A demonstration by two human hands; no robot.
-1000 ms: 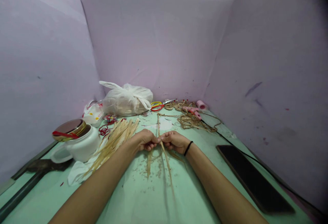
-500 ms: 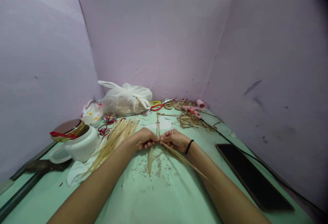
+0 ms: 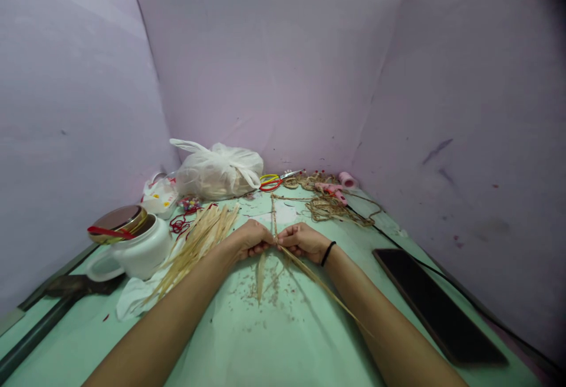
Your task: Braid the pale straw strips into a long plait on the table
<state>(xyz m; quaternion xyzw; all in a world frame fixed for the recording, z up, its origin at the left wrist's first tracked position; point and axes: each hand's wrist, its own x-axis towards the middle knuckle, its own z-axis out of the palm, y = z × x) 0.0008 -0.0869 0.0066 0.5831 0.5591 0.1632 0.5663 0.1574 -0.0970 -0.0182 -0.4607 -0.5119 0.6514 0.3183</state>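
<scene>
My left hand [image 3: 250,238] and my right hand [image 3: 302,239] meet at the middle of the green table [image 3: 265,340], fingers pinched on thin straw strands [image 3: 283,254]. A braided length [image 3: 273,216] runs away from the hands toward the back. One loose strand [image 3: 327,289] slants toward me along my right forearm, and a short one [image 3: 260,275] hangs down between my arms. A black band circles my right wrist. Straw crumbs litter the table under the hands.
A bundle of straw [image 3: 198,242] lies to the left, beside a white jar [image 3: 141,251] with a gold lid [image 3: 117,223]. At the back are a plastic bag [image 3: 219,171], scissors [image 3: 276,181], jute twine [image 3: 329,207] and a pink glue gun [image 3: 331,191]. A dark phone [image 3: 435,304] lies right. Purple partitions surround the table.
The long loose strand has swung from pointing straight toward me to slanting right along my right forearm. Both hands have stayed pinched at the same spot.
</scene>
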